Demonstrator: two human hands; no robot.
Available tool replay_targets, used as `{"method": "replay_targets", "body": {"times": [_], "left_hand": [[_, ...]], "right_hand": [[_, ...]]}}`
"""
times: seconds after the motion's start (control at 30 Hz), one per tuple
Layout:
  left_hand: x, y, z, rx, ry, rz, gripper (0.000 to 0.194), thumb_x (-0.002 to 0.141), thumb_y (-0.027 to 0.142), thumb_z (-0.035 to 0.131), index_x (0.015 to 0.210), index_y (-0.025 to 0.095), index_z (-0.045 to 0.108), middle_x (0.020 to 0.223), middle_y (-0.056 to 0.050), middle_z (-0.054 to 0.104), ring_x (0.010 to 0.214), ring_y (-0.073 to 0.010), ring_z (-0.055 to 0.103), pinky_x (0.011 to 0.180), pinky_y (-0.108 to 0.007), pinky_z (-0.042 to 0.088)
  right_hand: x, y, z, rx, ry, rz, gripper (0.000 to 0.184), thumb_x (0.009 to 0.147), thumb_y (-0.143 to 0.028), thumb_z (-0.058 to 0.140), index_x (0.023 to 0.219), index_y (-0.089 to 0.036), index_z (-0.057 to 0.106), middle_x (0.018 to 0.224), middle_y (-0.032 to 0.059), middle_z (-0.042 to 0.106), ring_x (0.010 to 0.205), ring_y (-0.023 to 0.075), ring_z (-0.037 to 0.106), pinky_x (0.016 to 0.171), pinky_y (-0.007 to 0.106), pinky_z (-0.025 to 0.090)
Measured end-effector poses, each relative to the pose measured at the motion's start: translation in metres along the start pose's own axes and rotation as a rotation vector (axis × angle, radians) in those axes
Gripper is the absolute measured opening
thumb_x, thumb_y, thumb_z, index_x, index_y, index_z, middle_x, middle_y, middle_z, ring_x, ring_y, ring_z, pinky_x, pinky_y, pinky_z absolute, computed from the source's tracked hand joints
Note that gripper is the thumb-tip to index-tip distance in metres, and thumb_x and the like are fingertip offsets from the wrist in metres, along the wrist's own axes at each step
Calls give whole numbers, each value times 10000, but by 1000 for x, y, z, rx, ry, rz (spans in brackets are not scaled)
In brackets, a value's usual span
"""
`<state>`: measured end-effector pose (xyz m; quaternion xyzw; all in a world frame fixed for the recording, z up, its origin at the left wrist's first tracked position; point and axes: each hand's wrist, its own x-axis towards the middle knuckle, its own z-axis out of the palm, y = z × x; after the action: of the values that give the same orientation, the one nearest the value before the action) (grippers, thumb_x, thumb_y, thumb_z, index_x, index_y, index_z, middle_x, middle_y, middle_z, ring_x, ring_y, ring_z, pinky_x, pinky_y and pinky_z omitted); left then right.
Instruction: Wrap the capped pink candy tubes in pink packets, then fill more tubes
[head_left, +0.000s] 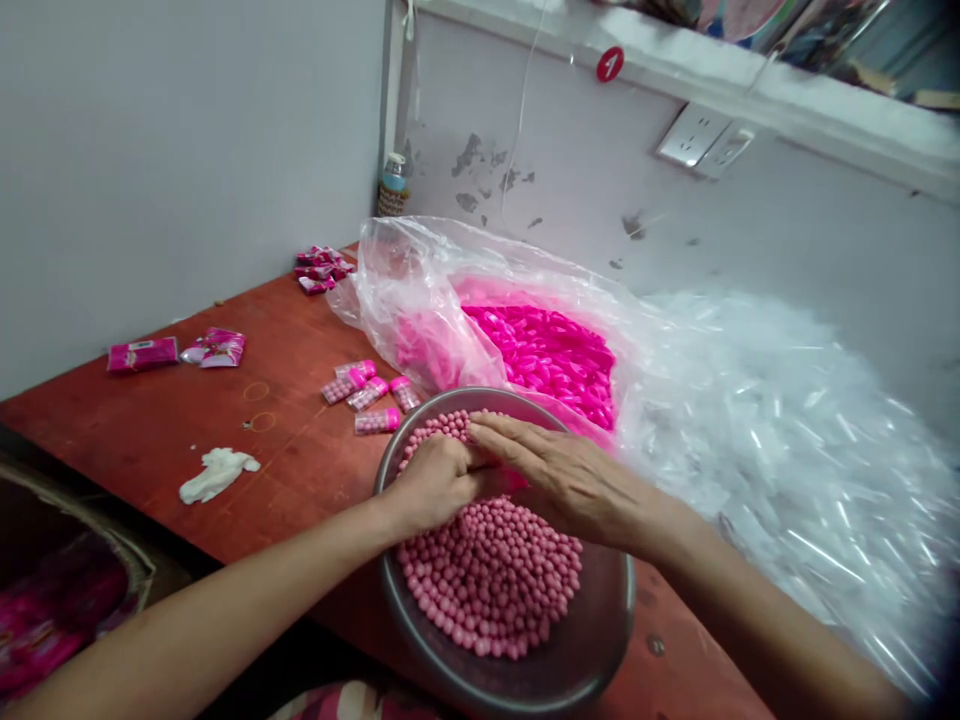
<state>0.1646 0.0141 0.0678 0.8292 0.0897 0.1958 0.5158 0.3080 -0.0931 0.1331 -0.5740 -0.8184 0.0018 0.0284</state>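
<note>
A grey metal bowl holds many pink beads, heaped toward its left side. Above them, my left hand is closed in a fist around something mostly hidden. A bright pink bit shows between the two hands. My right hand lies across the left fist, fingers stretched out and nearly flat, its palm over the pink bit. Left of the bowl's far rim lie several small clear bottles with pink caps and beads inside.
Behind the bowl, an open plastic bag contains bright pink caps. Clear plastic tubes are piled at right. Pink packets and a crumpled white glove-like item lie on the red table. A box stands lower left.
</note>
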Motion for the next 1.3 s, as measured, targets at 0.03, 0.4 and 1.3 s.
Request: {"method": "replay_targets", "body": {"times": [0.03,0.4,1.3], "left_hand": [[0,0,0,-31,19,-18,243,780,278,520,616,146,641,570,12,603,564,-125,529,528,-211,357],[4,-7,-2,-314,228,-147,183,786,244,499,823,120,628,767,-27,626,703,-139,541,652,-242,411],[11,-68,-89,-200,568,-360,440,666,467,615,985,166,647,899,-37,685,768,-190,618,676,-273,491]], "right_hand": [[-1,1,-1,-26,10,10,552,814,-118,472,1335,-166,297,1337,124,404,1187,236,421,911,392,436],[4,-24,56,-203,387,444,696,754,-465,545,1290,-75,336,1116,213,558,988,322,555,745,439,498],[-38,60,28,114,446,746,234,823,-274,511,1023,-187,595,921,69,679,765,191,645,678,319,505]]}}
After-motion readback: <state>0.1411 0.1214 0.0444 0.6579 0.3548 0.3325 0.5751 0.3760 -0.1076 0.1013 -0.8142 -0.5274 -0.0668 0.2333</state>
